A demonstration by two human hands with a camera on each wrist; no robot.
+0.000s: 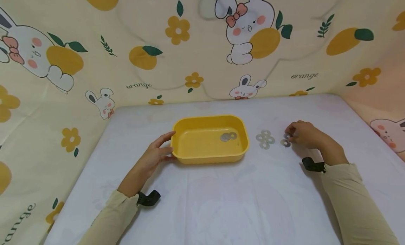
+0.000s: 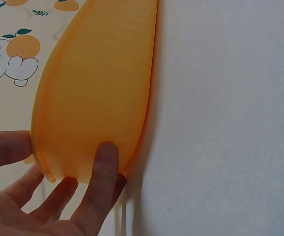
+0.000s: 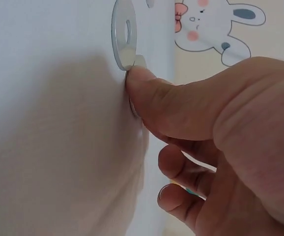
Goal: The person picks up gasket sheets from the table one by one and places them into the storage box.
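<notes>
A yellow plastic tray (image 1: 205, 159) lies on the white-covered table. Against its left end rests my left hand (image 1: 154, 153), fingers spread over the rim and outer wall; the left wrist view shows those fingertips touching the tray wall (image 2: 95, 98). Several metal washers (image 1: 228, 136) lie inside the tray, toward its right side. On the table to the right, my right hand (image 1: 305, 134) pinches a washer, mostly hidden by the thumb (image 3: 149, 93). Beside those fingertips is another flat washer (image 1: 285, 143), seen large as a ring (image 3: 125, 34) in the right wrist view.
Between tray and right hand lies a cluster of several washers (image 1: 265, 139). A cream cloth (image 1: 202, 62) printed with rabbits and oranges hangs behind the table (image 1: 221, 202). Each wrist wears a black camera mount (image 1: 148, 198).
</notes>
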